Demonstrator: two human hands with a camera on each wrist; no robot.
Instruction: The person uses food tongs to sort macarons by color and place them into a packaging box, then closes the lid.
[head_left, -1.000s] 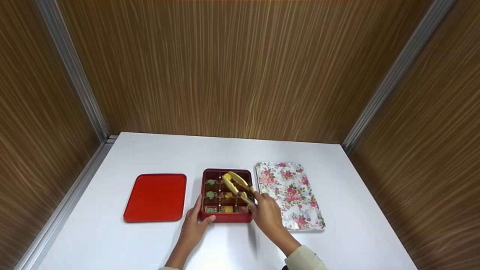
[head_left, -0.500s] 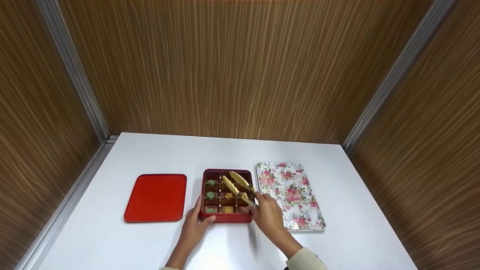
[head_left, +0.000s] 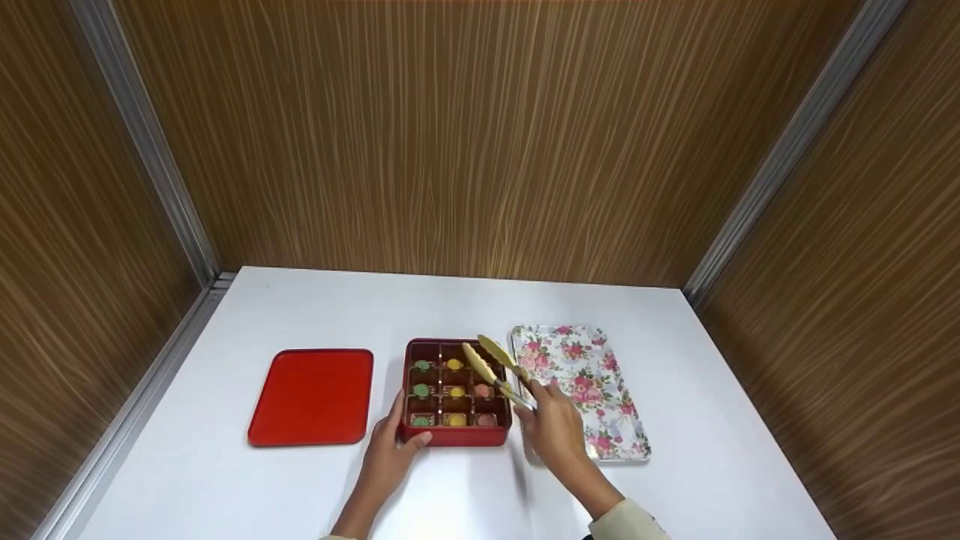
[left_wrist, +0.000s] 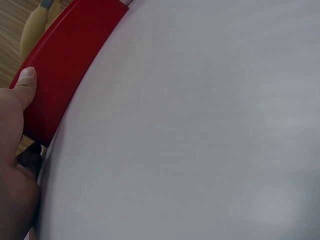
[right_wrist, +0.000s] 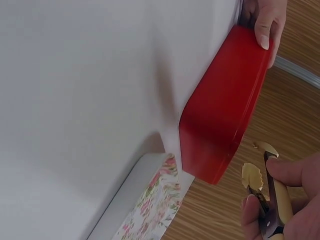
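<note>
A red box with a brown divided insert stands mid-table. Round candy-like pieces sit in its compartments: green in the left column, yellow in the middle, pink at right; the far right compartment is partly hidden. My left hand grips the box's near left corner, thumb on the front wall and fingers along the side. In my right hand I hold tongs above the box's right side. Their yellow tips are spread apart with nothing seen between them.
A flat red square lid or tray lies to the left on the white table. Close to the box's right side is a flower-patterned tray. Wood-grain panels enclose the back and sides.
The tongs have parted from the yellow piece in the far middle compartment and moved right and up with my right hand. My left hand has stayed at the box's corner.
</note>
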